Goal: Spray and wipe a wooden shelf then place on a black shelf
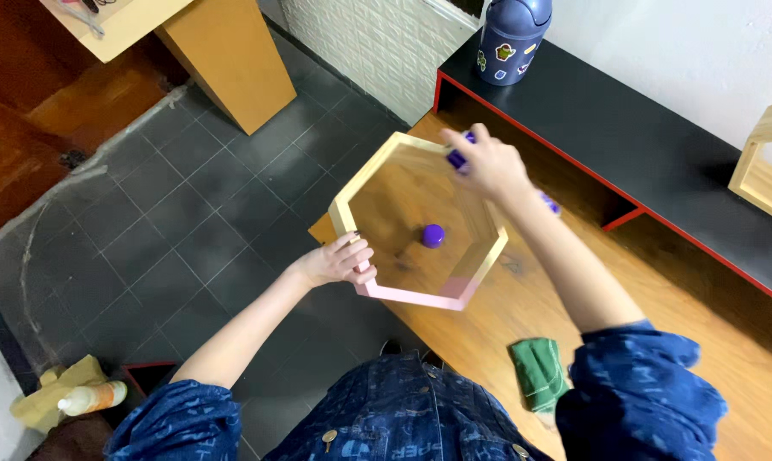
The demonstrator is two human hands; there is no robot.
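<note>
Looking down from my head camera, I see my right hand (488, 166) blurred with motion, so the small purple thing (457, 158) under its fingers is hard to make out; it seems closed on that piece at the far rim of the hexagonal wooden frame (345, 209). My left hand (341, 260) is wrapped around the near left edge of the frame, gripping it just beside the pink-painted side. The frame is held above the near corner of the wooden counter (659, 341), partly over the tiled floor (189, 196). Through its open middle one purple cap (433, 235) shows on the counter. A second purple bit (550, 203) peeks out behind my right wrist, mostly hidden. One folded green cloth (538, 373) lies on the counter, partly covered by my sleeve. One blue stickered bottle (512, 38) stands on the black shelf (625, 128), its top cut off. Another wooden frame (766, 166) is cut off at the right edge.
</note>
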